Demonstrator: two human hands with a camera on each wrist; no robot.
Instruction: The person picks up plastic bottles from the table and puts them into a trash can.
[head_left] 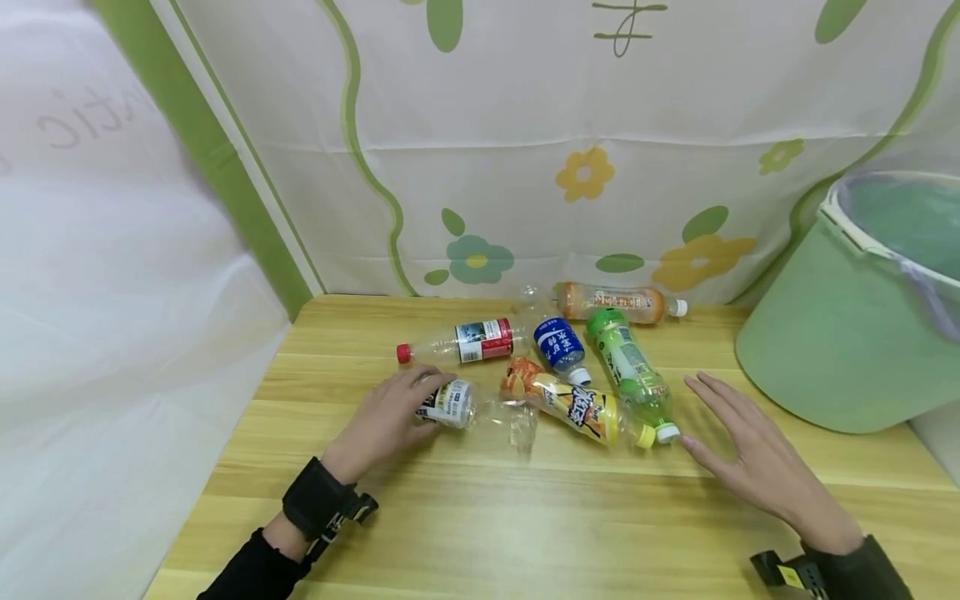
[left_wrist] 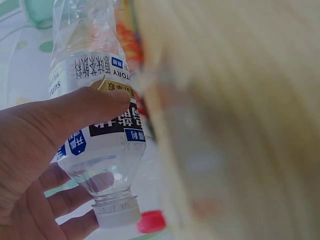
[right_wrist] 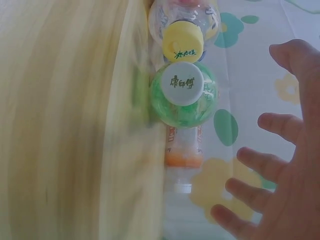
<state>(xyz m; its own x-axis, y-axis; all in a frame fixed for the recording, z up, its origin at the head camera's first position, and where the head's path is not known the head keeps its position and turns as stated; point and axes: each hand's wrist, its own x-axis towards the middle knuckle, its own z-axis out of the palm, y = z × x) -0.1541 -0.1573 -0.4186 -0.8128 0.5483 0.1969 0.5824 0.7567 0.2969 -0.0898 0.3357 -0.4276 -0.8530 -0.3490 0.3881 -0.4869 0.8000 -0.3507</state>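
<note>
My left hand (head_left: 386, 421) grips a clear plastic bottle with a white label (head_left: 453, 406) that lies on its side at the left front of the bottle group. In the left wrist view the thumb crosses the label and the fingers curl behind the bottle, near its white cap (left_wrist: 118, 212). Spread fingers mark my right hand (head_left: 757, 454), which holds nothing. Closest to it is a green bottle (head_left: 630, 367) with a white cap. Against that one lies an orange-and-yellow labelled bottle (head_left: 577, 408) with a yellow cap.
Further back on the wooden table (head_left: 480, 517) lie a red-capped bottle (head_left: 483, 340), a blue-labelled bottle (head_left: 558, 343) and an orange-labelled bottle (head_left: 618, 303). A large green bin (head_left: 832, 333) with a bag liner stands at the right. Behind the table hangs a flowered curtain (head_left: 525, 192).
</note>
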